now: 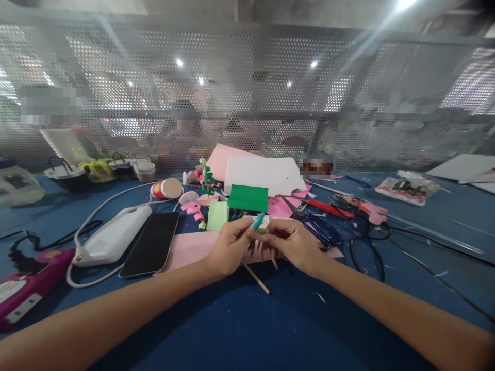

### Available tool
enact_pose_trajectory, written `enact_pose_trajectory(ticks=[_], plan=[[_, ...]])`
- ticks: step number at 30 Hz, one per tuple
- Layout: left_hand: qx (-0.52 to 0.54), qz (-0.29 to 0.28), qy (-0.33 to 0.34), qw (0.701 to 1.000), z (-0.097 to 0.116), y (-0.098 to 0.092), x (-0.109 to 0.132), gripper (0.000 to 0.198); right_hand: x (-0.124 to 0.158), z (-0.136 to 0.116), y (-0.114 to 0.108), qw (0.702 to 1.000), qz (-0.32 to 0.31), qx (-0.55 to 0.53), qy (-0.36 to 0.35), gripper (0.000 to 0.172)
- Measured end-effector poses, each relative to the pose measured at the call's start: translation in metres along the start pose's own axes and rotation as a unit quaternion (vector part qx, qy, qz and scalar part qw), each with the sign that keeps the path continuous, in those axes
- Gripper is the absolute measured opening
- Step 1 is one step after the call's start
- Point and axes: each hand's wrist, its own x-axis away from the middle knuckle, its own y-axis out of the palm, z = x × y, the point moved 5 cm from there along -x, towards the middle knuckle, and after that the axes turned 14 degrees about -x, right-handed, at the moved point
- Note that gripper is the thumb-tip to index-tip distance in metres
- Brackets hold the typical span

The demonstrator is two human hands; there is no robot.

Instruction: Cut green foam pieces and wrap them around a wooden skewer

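Note:
My left hand [231, 246] and my right hand [296, 243] meet at the middle of the blue table. Their fingertips are pinched together around something small and pale green, mostly hidden between them. A long turquoise nail [258, 221] shows on my left hand. Below the fingers a thin wooden stick [257, 279] slants down to the right; its upper end is hidden. Pink paper [191, 250] lies under and beside my left hand. Just beyond the hands are a light green paper piece [217, 216] and a dark green sheet [248, 198].
Dark-handled scissors [323, 229] and red-handled scissors [328, 208] lie beyond my right hand. On the left are a black phone [152, 244], a white power bank [116, 234] and a purple power strip [33, 288]. White sheets [265, 174] and a perforated metal screen [247, 87] stand behind.

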Motion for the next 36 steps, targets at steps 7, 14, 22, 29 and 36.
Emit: enact_pose_trajectory(ticks=[7,14,22,29,36], plan=[[0.178,-0.069,-0.064,0.98,-0.001,0.007,-0.004,0.036,0.001,-0.002,0.002,1.0,-0.013,0.0,-0.011,0.027],[0.266,-0.143,-0.1,0.948,-0.011,0.017,-0.005,0.038,0.001,-0.004,-0.002,1.0,-0.01,-0.009,-0.019,0.023],[0.223,-0.234,-0.057,0.945,0.001,0.023,0.0,0.043,0.002,-0.011,-0.004,0.997,-0.045,0.039,-0.058,0.031],[0.281,-0.214,-0.096,0.931,0.001,0.024,0.002,0.036,0.005,-0.009,0.004,0.994,-0.095,0.06,-0.018,0.024],[0.315,-0.175,-0.092,0.928,0.001,0.026,0.0,0.03,0.003,-0.006,0.005,0.995,-0.082,0.049,-0.009,0.027]])
